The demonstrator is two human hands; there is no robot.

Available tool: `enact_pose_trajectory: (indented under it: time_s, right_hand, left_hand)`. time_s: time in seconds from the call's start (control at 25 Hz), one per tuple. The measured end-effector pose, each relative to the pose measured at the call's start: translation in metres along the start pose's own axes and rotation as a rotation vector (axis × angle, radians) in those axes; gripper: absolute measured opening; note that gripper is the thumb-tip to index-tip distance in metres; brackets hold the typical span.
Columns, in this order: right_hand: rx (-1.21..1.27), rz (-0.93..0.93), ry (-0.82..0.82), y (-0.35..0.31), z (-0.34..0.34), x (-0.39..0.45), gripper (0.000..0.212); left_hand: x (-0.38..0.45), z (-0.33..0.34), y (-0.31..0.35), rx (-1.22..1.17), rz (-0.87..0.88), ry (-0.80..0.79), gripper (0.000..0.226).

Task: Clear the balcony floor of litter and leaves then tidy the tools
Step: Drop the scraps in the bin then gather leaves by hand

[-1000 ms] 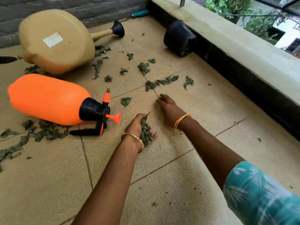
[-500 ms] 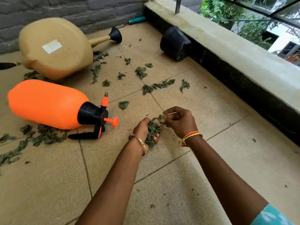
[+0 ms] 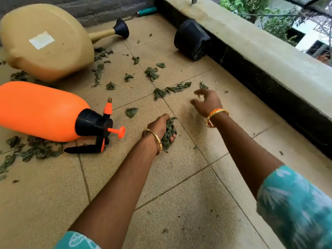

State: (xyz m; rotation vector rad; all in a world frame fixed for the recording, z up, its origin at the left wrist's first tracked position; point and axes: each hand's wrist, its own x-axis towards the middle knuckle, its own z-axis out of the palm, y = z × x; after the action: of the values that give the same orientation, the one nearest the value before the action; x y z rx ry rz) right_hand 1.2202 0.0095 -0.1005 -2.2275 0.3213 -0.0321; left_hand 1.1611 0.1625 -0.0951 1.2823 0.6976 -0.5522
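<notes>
My left hand [image 3: 160, 127] grips a bunch of leaves [image 3: 168, 132] low over the tiled floor [image 3: 179, 203]. My right hand [image 3: 208, 102] reaches forward with loosely curled fingers, just short of a strip of leaves [image 3: 171, 89] lying along a tile joint; I cannot tell whether it pinches a scrap. To my left an orange sprayer [image 3: 45, 112] lies on its side, more leaves scattered under it. Beyond it lies a tan watering can [image 3: 46, 44], also tipped over. A black pot [image 3: 193, 39] lies against the parapet [image 3: 260, 51].
</notes>
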Motion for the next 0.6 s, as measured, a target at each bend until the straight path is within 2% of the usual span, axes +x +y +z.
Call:
enact_pose_trajectory:
  time_s: [0.08,0.16,0.28,0.36,0.44,0.52,0.6]
  right_hand:
    - [-0.073,0.064,0.029,0.005,0.003,0.035,0.058]
    - [-0.151,0.086,0.002,0.009,0.01,0.059,0.066]
    - [-0.358,-0.044,-0.03,0.018,0.018,0.074,0.048]
    - [-0.447,-0.169,0.061,0.027,0.024,0.073,0.034]
    - [-0.487,-0.217,0.191,0.033,0.028,0.066,0.025]
    - [-0.465,-0.217,0.261,0.032,0.025,0.058,0.024]
    - [-0.326,-0.186,0.26,0.023,0.021,0.047,0.025]
  left_hand:
    - [0.006,-0.004,0.006,0.014,-0.004,0.039,0.027]
    - [0.01,-0.008,0.013,-0.02,-0.018,0.046,0.025]
    - [0.017,-0.012,0.019,-0.052,-0.016,0.017,0.025]
    - [0.023,-0.014,0.019,-0.048,-0.023,-0.012,0.025]
    - [0.028,-0.015,0.019,-0.044,-0.031,-0.029,0.024]
    - [0.03,-0.014,0.018,-0.05,-0.038,-0.04,0.025]
    - [0.031,-0.011,0.018,-0.047,-0.036,-0.057,0.028]
